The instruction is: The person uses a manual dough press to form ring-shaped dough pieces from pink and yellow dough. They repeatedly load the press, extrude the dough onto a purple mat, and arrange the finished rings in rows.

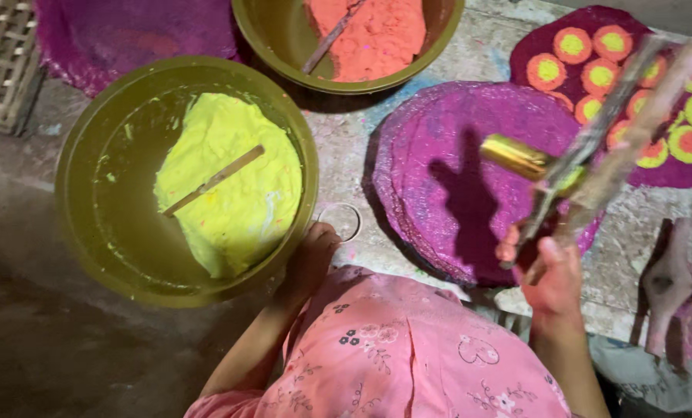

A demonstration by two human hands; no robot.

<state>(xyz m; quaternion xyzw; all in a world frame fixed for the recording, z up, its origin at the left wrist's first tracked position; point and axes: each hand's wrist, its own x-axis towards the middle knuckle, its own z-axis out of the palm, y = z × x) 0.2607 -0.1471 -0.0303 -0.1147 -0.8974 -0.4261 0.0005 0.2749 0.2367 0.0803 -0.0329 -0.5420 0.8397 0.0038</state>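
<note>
L hand [309, 259] grip: fingers curled loosely on the rim of the olive bowl [83, 193] w/ yellow paste and a stick, holding nothing; small ring [340, 222] lies just beside it. R hand [551, 275] grip shut on blurred sticks [609, 147] w/ a gold-coloured tube, above the purple glitter discs [431, 147]. All sits on a stained grey stone floor [485, 54]; second bowl w/ orange paste [284, 39] at top, flower-patterned disc [539, 39] far R.

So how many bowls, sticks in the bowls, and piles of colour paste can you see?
Bowls: 2, the yellow-paste bowl and the orange-paste bowl
Sticks in bowls: 2, one in yellow, one in orange
Paste piles: 2, yellow paste and orange paste
Total: 6
</note>
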